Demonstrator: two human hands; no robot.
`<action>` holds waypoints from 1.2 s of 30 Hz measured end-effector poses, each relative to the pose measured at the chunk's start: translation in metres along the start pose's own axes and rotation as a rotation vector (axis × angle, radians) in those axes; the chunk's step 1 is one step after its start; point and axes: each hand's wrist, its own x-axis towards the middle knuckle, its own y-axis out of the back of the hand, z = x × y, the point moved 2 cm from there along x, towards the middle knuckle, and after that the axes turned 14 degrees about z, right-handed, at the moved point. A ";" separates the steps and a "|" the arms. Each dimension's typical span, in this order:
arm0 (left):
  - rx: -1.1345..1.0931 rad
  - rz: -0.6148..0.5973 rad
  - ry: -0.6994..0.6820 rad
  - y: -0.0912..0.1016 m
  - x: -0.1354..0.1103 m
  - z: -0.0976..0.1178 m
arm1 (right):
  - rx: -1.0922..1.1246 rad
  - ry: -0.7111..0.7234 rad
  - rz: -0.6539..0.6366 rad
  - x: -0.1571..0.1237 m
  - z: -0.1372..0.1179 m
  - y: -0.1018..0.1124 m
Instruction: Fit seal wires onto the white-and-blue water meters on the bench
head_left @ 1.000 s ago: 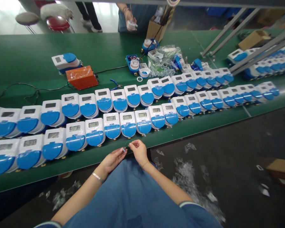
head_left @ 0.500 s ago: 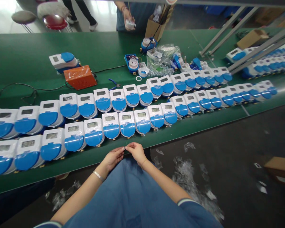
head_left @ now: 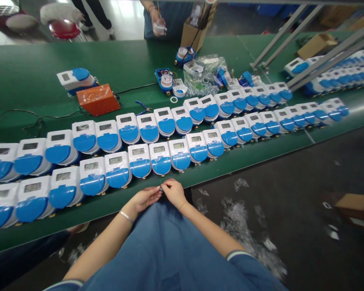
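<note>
My left hand (head_left: 144,199) and my right hand (head_left: 173,191) meet at the near edge of the green table (head_left: 33,72), fingertips pinched together on a tiny piece (head_left: 161,187) too small to name. A bracelet sits on my left wrist. Just beyond my hands stand two long rows of white meters with blue covers (head_left: 160,158); the nearest ones show grey displays.
An orange box (head_left: 98,99) with a cable, blue pliers (head_left: 143,108), opened meters and plastic bags (head_left: 204,74) lie farther back. Another person's hand (head_left: 157,22) holds a white part across the table. Plastic scraps (head_left: 245,226) litter the dark floor at right. A cardboard box (head_left: 356,208) sits there.
My hands have drawn closer together and their fingertips now touch. The view has shifted slightly to the right and down.
</note>
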 end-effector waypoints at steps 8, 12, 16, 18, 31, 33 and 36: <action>-0.141 0.069 -0.054 -0.002 0.015 -0.008 | -0.385 0.304 -0.111 -0.010 -0.010 0.019; -0.167 0.060 -0.056 -0.008 0.015 -0.010 | -0.125 0.129 -0.193 -0.014 -0.004 0.014; -0.138 0.056 -0.062 -0.014 0.012 -0.010 | 0.778 -0.847 -0.286 -0.011 0.012 0.000; -0.124 0.036 -0.072 -0.017 0.010 -0.010 | 0.946 -1.134 -0.371 -0.009 0.014 -0.005; -0.190 0.053 -0.144 -0.020 0.014 -0.014 | 0.071 -0.406 -0.165 0.002 0.009 0.001; -0.178 0.048 -0.166 -0.021 0.015 -0.015 | 0.090 -0.435 -0.246 0.002 0.010 -0.001; -0.205 0.084 -0.155 -0.022 0.016 -0.014 | 0.123 -0.335 -0.190 -0.002 0.009 0.004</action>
